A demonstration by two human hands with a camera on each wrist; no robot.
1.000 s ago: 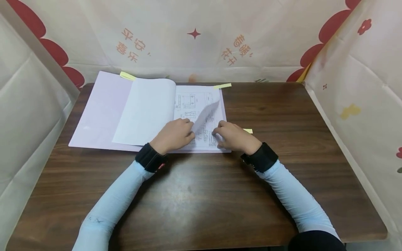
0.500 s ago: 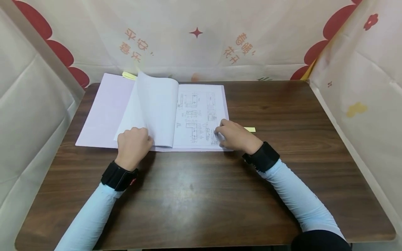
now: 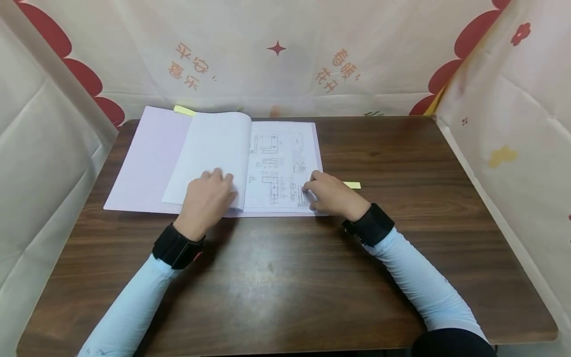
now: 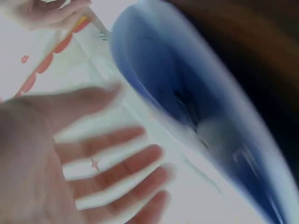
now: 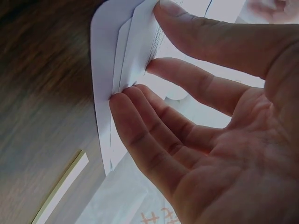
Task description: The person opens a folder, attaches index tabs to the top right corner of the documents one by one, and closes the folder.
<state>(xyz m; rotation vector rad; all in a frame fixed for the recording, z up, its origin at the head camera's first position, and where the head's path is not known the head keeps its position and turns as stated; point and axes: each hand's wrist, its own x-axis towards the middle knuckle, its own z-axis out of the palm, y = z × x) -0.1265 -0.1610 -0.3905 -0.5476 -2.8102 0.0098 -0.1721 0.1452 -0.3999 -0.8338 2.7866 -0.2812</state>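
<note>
A booklet (image 3: 285, 166) of printed technical drawings lies spread out at the back left of the table, its lilac cover (image 3: 142, 163) showing beyond the blank left-hand page (image 3: 218, 141). Over the lower part of that blank page is my left hand (image 3: 207, 198). The left wrist view shows the fingers apart and nothing between them. My right hand (image 3: 334, 193) is at the lower right corner of the drawing page. Its fingertips (image 5: 124, 105) touch the page edges in the right wrist view, with the thumb (image 5: 187, 35) at the sheet.
One yellow sticky tab (image 3: 185, 110) shows at the top of the left-hand pages. Another yellow strip (image 3: 352, 185) lies on the brown wooden table (image 3: 276, 277) beyond my right hand. Printed cloth (image 3: 276, 84) hangs around the back and sides.
My left hand carried a page over from right to left and let it go; the page now lies flat. The left hand has since moved slightly right. My right hand stayed put.
</note>
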